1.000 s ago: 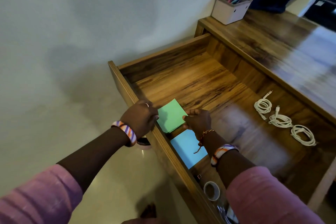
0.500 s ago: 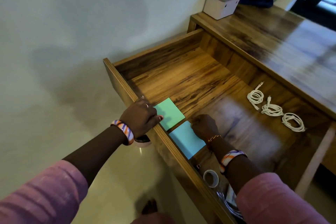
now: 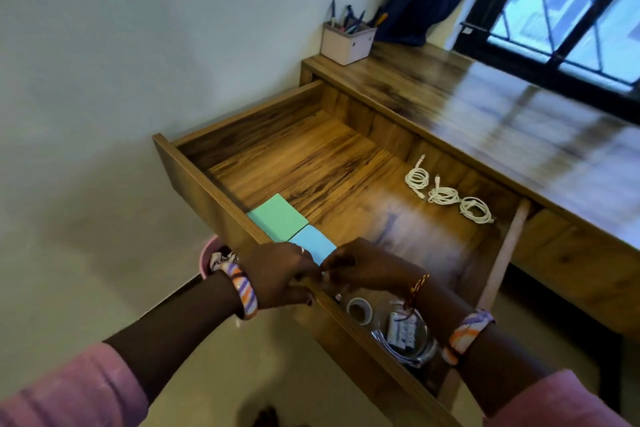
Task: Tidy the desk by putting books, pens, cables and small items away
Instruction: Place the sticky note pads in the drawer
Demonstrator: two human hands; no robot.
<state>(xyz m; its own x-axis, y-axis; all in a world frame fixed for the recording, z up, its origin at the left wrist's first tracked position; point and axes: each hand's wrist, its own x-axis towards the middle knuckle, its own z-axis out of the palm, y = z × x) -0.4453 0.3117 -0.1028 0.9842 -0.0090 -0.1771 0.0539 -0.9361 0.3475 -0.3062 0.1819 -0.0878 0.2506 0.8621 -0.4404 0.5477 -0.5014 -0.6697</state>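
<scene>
The wooden drawer (image 3: 194, 184) stands pulled wide open. A green note pad (image 3: 277, 220) and a blue note pad (image 3: 313, 243) lie side by side against its front wall. My left hand (image 3: 277, 274) grips the top edge of the drawer front, fingers curled over it. My right hand (image 3: 370, 270) is inside the drawer, its curled fingers pinching the near corner of the blue pad, close to my left fingers. Three coiled white cables (image 3: 446, 196) lie at the back right of the drawer.
A tape roll (image 3: 359, 309) and a clear container (image 3: 405, 333) of small items sit in the drawer's near end under my right wrist. A pen holder (image 3: 346, 42) stands on the desk top (image 3: 502, 121). A pink bin (image 3: 209, 253) is on the floor below.
The green pad was laid flat beside the blue one. My left hand slid along the drawer front toward me and my right hand moved to the blue pad's near corner. The view tilted up.
</scene>
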